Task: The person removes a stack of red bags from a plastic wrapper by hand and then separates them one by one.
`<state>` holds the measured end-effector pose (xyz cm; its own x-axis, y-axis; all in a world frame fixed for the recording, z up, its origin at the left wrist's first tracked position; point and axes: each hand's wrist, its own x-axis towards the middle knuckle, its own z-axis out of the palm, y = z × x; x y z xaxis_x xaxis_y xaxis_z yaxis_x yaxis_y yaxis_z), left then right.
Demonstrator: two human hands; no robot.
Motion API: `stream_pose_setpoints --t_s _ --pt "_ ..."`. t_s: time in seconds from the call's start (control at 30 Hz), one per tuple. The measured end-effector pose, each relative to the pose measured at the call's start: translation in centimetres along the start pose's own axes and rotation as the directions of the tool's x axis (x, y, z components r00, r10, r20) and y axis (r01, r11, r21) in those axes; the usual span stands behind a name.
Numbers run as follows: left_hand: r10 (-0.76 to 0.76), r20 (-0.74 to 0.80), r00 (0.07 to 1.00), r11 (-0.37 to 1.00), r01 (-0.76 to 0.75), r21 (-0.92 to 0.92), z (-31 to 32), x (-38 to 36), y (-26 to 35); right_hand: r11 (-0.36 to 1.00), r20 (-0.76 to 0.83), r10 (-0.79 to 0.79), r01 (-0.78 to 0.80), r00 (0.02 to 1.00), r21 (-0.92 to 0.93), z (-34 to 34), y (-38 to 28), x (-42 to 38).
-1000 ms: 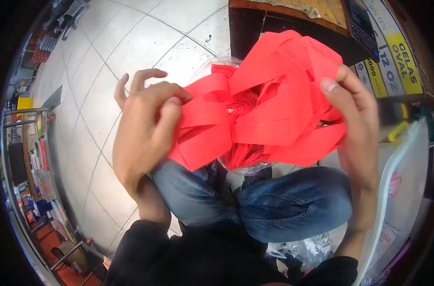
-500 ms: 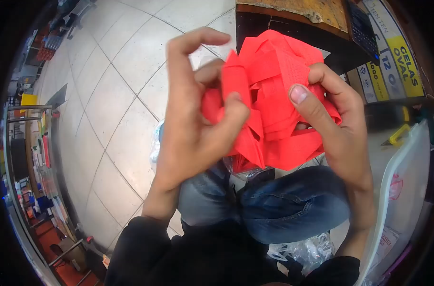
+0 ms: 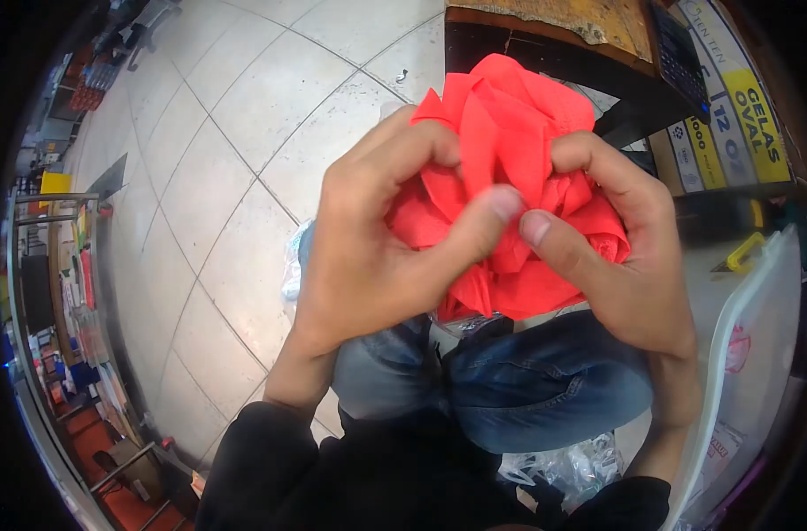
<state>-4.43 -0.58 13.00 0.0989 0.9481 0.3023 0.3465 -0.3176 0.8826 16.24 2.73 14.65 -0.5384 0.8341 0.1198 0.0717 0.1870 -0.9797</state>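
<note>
A red fabric flower (image 3: 509, 115), made of folded and crumpled layers, is held up over my knees. My left hand (image 3: 394, 221) grips its left side, with the fingers curled in among the folds and the thumb pressing near the middle. On the right side, my right hand (image 3: 616, 239) wraps round the flower, its thumb tip close to the left thumb. Several fingers of both hands are hidden behind the fabric. Beneath the flower, a bit of clear plastic shows just above my jeans (image 3: 545, 380).
A worn wooden table (image 3: 545, 19) stands ahead, with a dark keypad device (image 3: 682, 62) at its right. Boxes with yellow panels (image 3: 747, 124) are at the right, above a translucent plastic bin (image 3: 749, 372). Clear plastic bags (image 3: 571, 469) lie below my legs. A shelf (image 3: 58, 199) runs along the left.
My left hand, raised with a finger lifted off and the thumb on a folded strip, has closed in on the flower. Both thumbs have come together at the middle, and the folds stand differently.
</note>
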Motion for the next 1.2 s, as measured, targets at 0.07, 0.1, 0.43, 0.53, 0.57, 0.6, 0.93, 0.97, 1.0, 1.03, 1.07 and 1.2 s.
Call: stream_pose_setpoints --t_s 0.07,0.1,0.43,0.53,0.57,0.6,0.93,0.97,1.0,1.03,1.07,1.2 --pt "-0.040 -0.006 0.999 0.999 0.040 -0.011 0.0 -0.1 -0.3 0.999 -0.021 0.038 -0.038 0.999 0.017 -0.2 0.2 0.0" --pt "-0.097 -0.107 0.990 0.987 0.082 -0.135 0.1 -0.1 -0.4 0.997 -0.040 0.076 -0.075 0.996 0.036 -0.3 0.2 0.0" --pt "-0.048 -0.021 0.999 0.999 0.048 0.018 0.1 -0.3 0.4 1.000 -0.025 -0.010 0.010 1.000 0.015 -0.6 -0.1 -0.1" --pt "0.201 -0.030 0.979 0.978 -0.199 0.059 0.0 0.0 -0.4 0.987 0.096 -0.096 0.107 0.991 -0.117 -0.8 0.1 0.4" --pt "0.199 -0.030 0.979 0.978 -0.197 0.061 0.1 -0.1 -0.4 0.991 0.075 -0.095 0.101 0.993 -0.085 -0.5 0.0 0.4" --pt "0.115 -0.054 0.992 0.993 -0.112 0.043 0.4 -0.3 -0.3 0.994 0.053 -0.093 0.096 0.994 -0.054 -0.3 0.0 0.4" --pt "-0.066 -0.041 0.997 0.987 0.059 -0.152 -0.3 -0.2 -0.3 0.994 0.009 -0.077 0.078 0.997 -0.079 -0.3 -0.4 0.4" --pt "-0.041 0.006 0.999 0.988 0.041 -0.147 -0.3 -0.1 -0.2 0.996 0.003 -0.038 0.038 0.999 -0.077 -0.1 -0.7 0.3" --pt "-0.040 0.006 0.999 0.988 0.041 -0.148 -0.3 -0.1 -0.2 0.997 -0.004 0.001 -0.001 1.000 -0.075 -0.1 -0.9 0.3" --pt "-0.055 0.023 0.998 0.985 0.058 -0.162 -0.3 -0.2 -0.1 0.997 -0.005 0.001 -0.001 1.000 -0.075 -0.1 -0.8 0.2" --pt "-0.069 0.042 0.997 0.982 0.076 -0.176 -0.2 -0.2 -0.1 0.994 -0.002 -0.011 0.010 1.000 -0.111 -0.1 -0.7 0.2" --pt "0.005 0.049 0.999 0.998 -0.002 -0.058 -0.5 -0.2 -0.2 0.961 0.039 -0.124 0.129 0.992 -0.243 -0.8 -0.1 0.4"
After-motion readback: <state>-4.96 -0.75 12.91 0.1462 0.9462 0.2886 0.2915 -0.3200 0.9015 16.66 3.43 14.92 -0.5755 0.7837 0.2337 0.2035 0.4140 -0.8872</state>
